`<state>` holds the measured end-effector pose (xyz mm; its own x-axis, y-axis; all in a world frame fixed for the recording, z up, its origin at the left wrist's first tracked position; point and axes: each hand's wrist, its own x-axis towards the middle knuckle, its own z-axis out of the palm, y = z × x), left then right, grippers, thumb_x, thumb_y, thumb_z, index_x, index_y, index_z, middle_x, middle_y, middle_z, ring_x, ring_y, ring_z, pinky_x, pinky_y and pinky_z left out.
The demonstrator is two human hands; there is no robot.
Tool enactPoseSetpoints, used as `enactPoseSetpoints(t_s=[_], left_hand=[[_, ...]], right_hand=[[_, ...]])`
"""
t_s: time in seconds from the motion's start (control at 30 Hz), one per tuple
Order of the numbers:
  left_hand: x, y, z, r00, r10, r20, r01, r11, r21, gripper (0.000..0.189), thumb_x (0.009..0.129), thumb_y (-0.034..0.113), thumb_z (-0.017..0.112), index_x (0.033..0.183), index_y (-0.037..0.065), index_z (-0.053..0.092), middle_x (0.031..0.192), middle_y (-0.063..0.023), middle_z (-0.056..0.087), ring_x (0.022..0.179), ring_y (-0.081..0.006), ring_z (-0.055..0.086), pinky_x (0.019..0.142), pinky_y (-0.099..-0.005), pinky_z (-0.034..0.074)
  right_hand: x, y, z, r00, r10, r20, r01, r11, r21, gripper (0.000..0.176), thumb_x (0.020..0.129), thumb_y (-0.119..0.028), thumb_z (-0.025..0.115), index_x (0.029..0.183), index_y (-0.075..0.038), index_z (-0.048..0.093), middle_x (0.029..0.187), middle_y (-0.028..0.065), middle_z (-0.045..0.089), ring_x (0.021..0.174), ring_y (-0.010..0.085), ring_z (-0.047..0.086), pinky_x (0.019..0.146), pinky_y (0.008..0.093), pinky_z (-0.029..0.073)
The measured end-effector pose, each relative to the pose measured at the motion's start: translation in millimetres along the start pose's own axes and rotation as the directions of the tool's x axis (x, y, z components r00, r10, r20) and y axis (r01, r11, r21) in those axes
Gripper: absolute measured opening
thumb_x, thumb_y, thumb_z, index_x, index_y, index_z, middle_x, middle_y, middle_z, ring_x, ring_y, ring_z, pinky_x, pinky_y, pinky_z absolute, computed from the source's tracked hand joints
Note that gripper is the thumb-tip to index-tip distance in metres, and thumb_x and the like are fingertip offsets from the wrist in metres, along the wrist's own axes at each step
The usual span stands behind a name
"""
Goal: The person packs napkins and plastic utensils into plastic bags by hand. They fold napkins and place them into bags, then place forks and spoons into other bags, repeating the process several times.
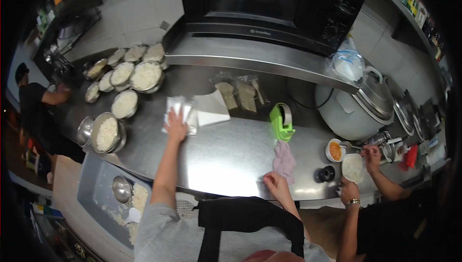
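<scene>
Our left hand [177,126] spreads over plastic bags [191,120] on the tabletop [226,154]; our right hand [276,185] curls near a cloth [284,161], any pinch unclear; metal bowls [122,142] hold rice [106,136]; a grey tub [96,190] holds rice and a scoop [132,216].

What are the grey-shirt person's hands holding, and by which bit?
The left hand lies spread over the clear plastic, with no grip showing. Whether the right hand pinches anything cannot be told.

Left arm [164,175] reaches far forward, nearly straight — left hand [177,128] palm down, fingers [180,112] extended and slightly parted. Right forearm [291,207] angles ahead, closer to the torso; right hand [277,185] loosely curled — fingertip contact too small to tell.
</scene>
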<state>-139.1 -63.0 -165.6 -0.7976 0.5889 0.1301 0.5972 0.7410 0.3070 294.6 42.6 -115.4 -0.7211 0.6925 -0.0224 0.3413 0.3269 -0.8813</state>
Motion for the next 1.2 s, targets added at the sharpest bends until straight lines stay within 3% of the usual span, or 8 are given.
enactPoseSetpoints(t_s=[0.1,0.2,0.33,0.57,0.83,0.93,1.1,1.2], left_hand=[[15,-9,-2,1.000,0.027,0.013,-0.027,1.000,0.006,0.072,0.080,0.022,0.055,0.141,0.025,0.018,0.149,-0.0118,0.003,0.135,-0.0343,0.009,0.098,-0.0670,0.018],[14,-8,-24,0.996,0.081,0.035,-0.080,0.996,-0.049,0.069,0.081,0.026,0.056,0.141,0.020,0.022,0.148,-0.0142,0.006,0.134,-0.0362,0.011,0.098,-0.0652,0.018],[-30,-5,-47,0.854,0.103,-0.509,-0.286,0.912,-0.295,0.067,0.081,0.028,0.056,0.138,0.006,0.027,0.144,-0.0226,0.014,0.132,-0.0390,0.017,0.105,-0.0478,0.017],[-190,17,-47,0.942,0.026,-0.334,-0.193,0.858,-0.476,0.072,0.078,0.026,0.057,0.137,0.002,0.025,0.144,-0.0223,0.016,0.131,-0.0379,0.019,0.106,-0.0452,0.017],[-211,21,-59,0.824,-0.235,-0.515,-0.145,0.792,-0.593,0.066,0.082,0.030,0.052,0.136,0.001,0.028,0.139,-0.0187,0.030,0.120,-0.0319,0.037,0.091,-0.0411,0.033],[-210,9,-73,0.821,-0.271,-0.503,-0.110,0.789,-0.605,0.059,0.083,0.024,0.050,0.135,0.003,0.032,0.137,-0.0172,0.033,0.115,-0.0300,0.042,0.089,-0.0395,0.035],[-211,4,-50,0.861,-0.288,-0.419,-0.077,0.739,-0.669,0.057,0.079,0.011,0.052,0.133,0.004,0.036,0.136,-0.0138,0.036,0.112,-0.0271,0.045,0.088,-0.0357,0.037],[-206,30,-54,0.898,-0.263,-0.354,-0.105,0.652,-0.751,0.062,0.076,0.004,0.054,0.134,0.006,0.034,0.135,-0.0107,0.038,0.115,-0.0237,0.043,0.091,-0.0346,0.036]], right_hand=[[16,22,-20,0.855,-0.238,-0.461,0.045,0.919,-0.392,0.012,0.077,-0.007,0.061,0.087,0.000,0.061,0.078,0.0104,0.057,0.068,0.0225,0.055,0.060,0.0321,0.043],[23,32,-31,0.888,-0.315,-0.334,-0.008,0.716,-0.698,0.016,0.070,-0.004,0.063,0.086,-0.001,0.060,0.085,0.0140,0.051,0.077,0.0319,0.052,0.066,0.0381,0.042],[37,28,-41,0.907,-0.331,-0.261,0.049,0.699,-0.714,0.024,0.065,-0.004,0.066,0.087,-0.001,0.060,0.088,0.0131,0.049,0.079,0.0323,0.050,0.068,0.0390,0.041],[121,-28,-22,0.921,-0.280,-0.271,0.187,0.927,-0.325,0.015,0.076,-0.006,0.060,0.089,0.000,0.057,0.091,0.0150,0.053,0.085,0.0312,0.054,0.072,0.0365,0.043],[167,-146,-80,0.430,-0.775,-0.463,0.656,0.621,-0.430,0.004,0.075,0.001,0.061,0.078,0.000,0.059,0.073,0.0113,0.059,0.059,0.0203,0.055,0.055,0.0290,0.044],[166,-167,-161,0.200,-0.763,-0.615,0.401,0.636,-0.659,0.006,0.078,-0.005,0.060,0.082,0.000,0.061,0.073,0.0094,0.056,0.066,0.0217,0.053,0.060,0.0314,0.041],[185,-152,-236,0.369,-0.837,-0.404,-0.065,0.410,-0.910,0.021,0.077,-0.019,0.063,0.089,-0.002,0.065,0.079,0.0109,0.055,0.076,0.0282,0.051,0.067,0.0385,0.041],[192,-151,-241,0.458,-0.810,-0.367,-0.031,0.398,-0.917,0.016,0.076,-0.015,0.062,0.083,-0.001,0.064,0.078,0.0136,0.054,0.075,0.0311,0.052,0.064,0.0405,0.040]])
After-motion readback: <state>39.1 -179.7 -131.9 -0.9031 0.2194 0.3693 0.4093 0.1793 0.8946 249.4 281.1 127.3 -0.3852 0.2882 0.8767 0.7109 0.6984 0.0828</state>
